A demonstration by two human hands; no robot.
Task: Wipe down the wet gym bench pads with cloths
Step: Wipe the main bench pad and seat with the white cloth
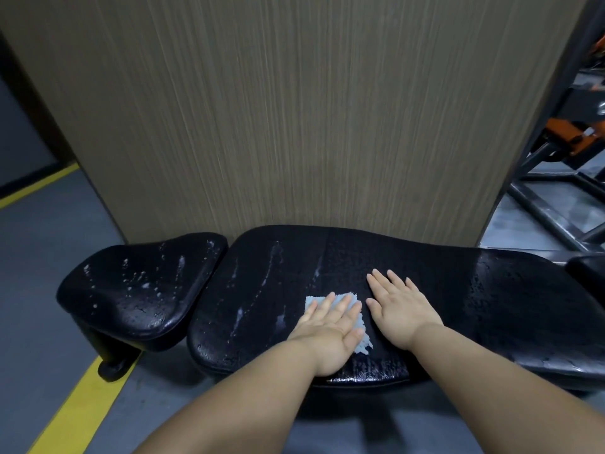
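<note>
A long black bench pad [278, 290] lies across the middle, streaked with water and droplets. To its left a smaller black seat pad [137, 290] carries many white drops. My left hand [330, 329] presses flat on a light blue cloth [360, 326] near the long pad's front edge, fingers straight. My right hand [399, 306] lies flat and bare on the pad just right of the cloth, fingers spread; no cloth shows under it.
A tall wood-grain panel [294, 109] stands directly behind the bench. Black and orange gym machine frames [563, 165] occupy the right. Grey floor with a yellow line [82, 401] runs at the left. Another black pad edge [589, 267] pokes in at far right.
</note>
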